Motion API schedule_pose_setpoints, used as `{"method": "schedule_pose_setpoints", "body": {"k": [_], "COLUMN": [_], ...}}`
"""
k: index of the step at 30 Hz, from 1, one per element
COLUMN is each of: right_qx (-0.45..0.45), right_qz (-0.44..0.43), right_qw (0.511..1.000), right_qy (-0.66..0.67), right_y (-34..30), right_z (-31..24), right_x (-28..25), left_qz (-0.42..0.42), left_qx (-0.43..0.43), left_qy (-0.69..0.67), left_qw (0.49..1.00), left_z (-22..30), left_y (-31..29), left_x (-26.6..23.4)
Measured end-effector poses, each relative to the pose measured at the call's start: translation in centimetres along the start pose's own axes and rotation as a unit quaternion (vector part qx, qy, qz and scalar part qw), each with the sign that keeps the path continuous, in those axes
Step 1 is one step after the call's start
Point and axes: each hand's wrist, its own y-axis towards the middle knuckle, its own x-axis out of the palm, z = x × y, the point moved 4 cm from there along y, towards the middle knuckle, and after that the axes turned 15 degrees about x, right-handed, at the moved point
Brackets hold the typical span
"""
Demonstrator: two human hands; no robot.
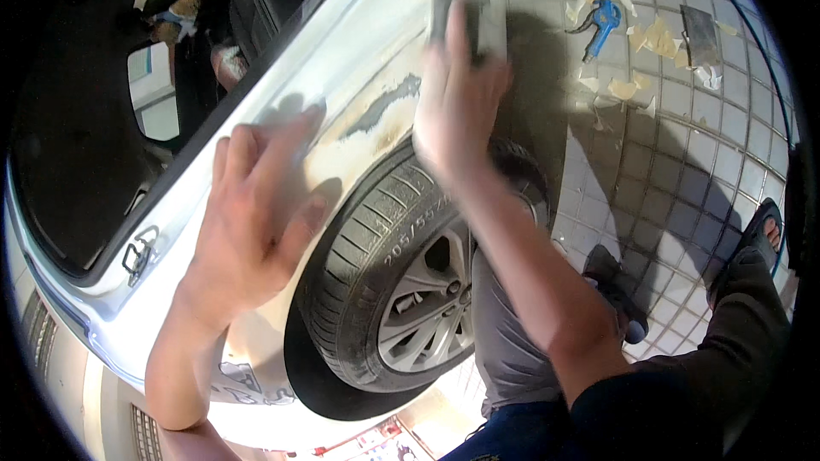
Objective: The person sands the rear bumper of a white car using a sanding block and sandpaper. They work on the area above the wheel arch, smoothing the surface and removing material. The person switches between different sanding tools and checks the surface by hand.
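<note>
My right hand is closed around a dark sanding block, blurred by motion, against the white car body panel above the wheel. Below the block, a patch of the panel is worn through to grey with brownish edges. My left hand lies on the same panel further left, its fingers apart and nothing in them. Between my arms is the car wheel, with a black tyre and a silver spoked rim.
On the tiled floor at the right lie a blue air blow gun, a grey flat sheet and several cream scraps. A dark hose curves along the right. The car's opening is at the left; my sandalled foot stands right.
</note>
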Motion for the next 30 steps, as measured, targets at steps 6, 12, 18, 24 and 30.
{"method": "schedule_pose_setpoints", "body": {"k": [6,12,18,24,30], "right_qx": [-0.060,-0.078,-0.006,-0.052,-0.073], "right_qz": [0.078,0.058,0.039,0.012,0.039], "right_qw": [0.994,0.995,0.999,0.998,0.996], "right_qy": [-0.044,0.028,0.015,-0.041,-0.035], "right_y": [3.6,-4.8,2.5,-1.0,-4.8], "right_z": [0.7,-0.6,0.2,-0.1,0.2], "right_x": [-0.3,-1.8,-1.0,-2.0,-1.9], "left_qz": [0.030,-0.003,0.006,-0.014,0.015], "left_qx": [0.046,0.012,0.018,0.007,0.010], "left_qy": [-0.028,-0.011,-0.022,-0.033,0.011], "left_qw": [0.998,1.000,1.000,0.999,1.000], "left_z": [0.2,0.6,0.9,0.4,0.9], "left_y": [0.0,-1.1,-0.9,-1.0,-1.0], "left_x": [-0.1,-0.2,-0.4,0.1,0.0]}}
